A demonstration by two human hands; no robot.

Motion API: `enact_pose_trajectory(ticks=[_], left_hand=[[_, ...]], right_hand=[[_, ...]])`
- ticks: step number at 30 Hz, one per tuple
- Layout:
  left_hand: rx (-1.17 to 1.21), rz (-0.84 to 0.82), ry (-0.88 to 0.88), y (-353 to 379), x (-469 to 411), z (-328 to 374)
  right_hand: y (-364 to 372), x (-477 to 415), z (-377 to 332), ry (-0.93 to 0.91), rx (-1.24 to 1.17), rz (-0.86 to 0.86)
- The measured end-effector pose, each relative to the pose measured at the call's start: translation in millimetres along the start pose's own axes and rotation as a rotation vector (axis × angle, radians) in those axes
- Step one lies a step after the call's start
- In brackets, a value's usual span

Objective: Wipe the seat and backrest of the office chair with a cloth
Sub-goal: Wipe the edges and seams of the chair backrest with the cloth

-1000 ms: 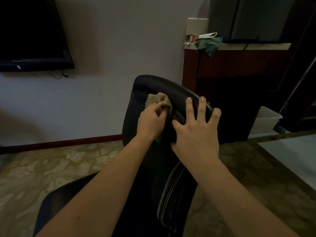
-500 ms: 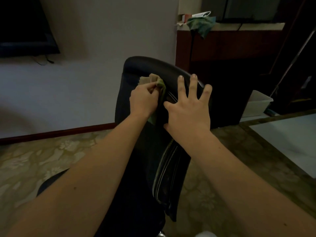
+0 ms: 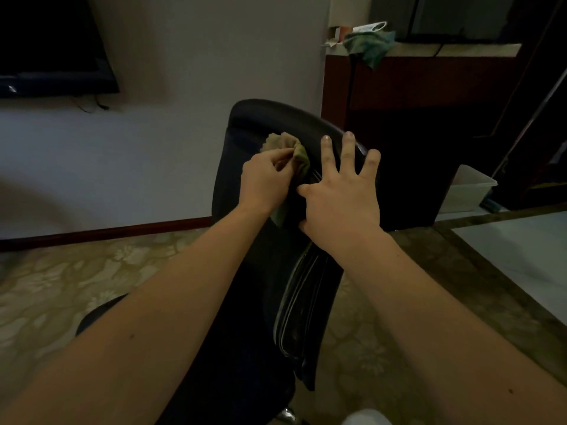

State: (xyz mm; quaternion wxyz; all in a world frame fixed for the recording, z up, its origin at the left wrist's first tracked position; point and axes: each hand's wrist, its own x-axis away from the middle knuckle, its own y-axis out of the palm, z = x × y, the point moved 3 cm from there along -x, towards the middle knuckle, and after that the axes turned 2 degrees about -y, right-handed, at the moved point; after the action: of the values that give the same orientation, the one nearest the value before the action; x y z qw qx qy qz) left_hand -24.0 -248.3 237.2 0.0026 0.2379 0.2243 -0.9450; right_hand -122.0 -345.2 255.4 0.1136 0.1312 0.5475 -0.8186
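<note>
Floor (image 3: 76, 271): patterned, runs to a white wall (image 3: 184, 72). TV (image 3: 46, 41) on the wall, top left. Dark cabinet (image 3: 414, 87) top right, behind the chair. Chair (image 3: 245, 302) sits centre, dark, seen from above. Backrest (image 3: 276, 118) is upright with its top edge curved; seat (image 3: 101, 311) is low left and mostly hidden by the forearms. Right hand (image 3: 340, 200) lies flat on the backrest's right side near the top, fingers (image 3: 348, 148) spread and straight. Left hand (image 3: 265, 182) is just beside it, fingers curled, pinching the cloth (image 3: 288, 147). The cloth is bunched and olive, pressed against the upper backrest below the top edge, with a tail hanging under the palm. Pale bin (image 3: 469, 188) on the floor, right of the cabinet. Green rag (image 3: 368, 46) droops over the front edge of the cabinet's top surface.
</note>
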Motion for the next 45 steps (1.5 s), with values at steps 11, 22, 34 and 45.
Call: enact_pose_trajectory(ticks=[11,22,34,45], left_hand=[[-0.035,-0.009,-0.071,4.4,2.4,8.5],[-0.042,-0.034,-0.048,-5.5,-10.5,7.2],[-0.053,-0.093,0.011,2.4,12.8,12.7],[0.01,-0.115,0.023,-5.8,15.4,12.9]], right_hand=[[-1.9,3.8,4.0,-0.02,-0.045,0.025],[-11.1,6.3,3.7,-0.028,-0.111,0.007],[-14.7,10.7,6.4,-0.03,-0.165,0.016],[-2.5,56.1,51.3,0.14,-0.957,0.511]])
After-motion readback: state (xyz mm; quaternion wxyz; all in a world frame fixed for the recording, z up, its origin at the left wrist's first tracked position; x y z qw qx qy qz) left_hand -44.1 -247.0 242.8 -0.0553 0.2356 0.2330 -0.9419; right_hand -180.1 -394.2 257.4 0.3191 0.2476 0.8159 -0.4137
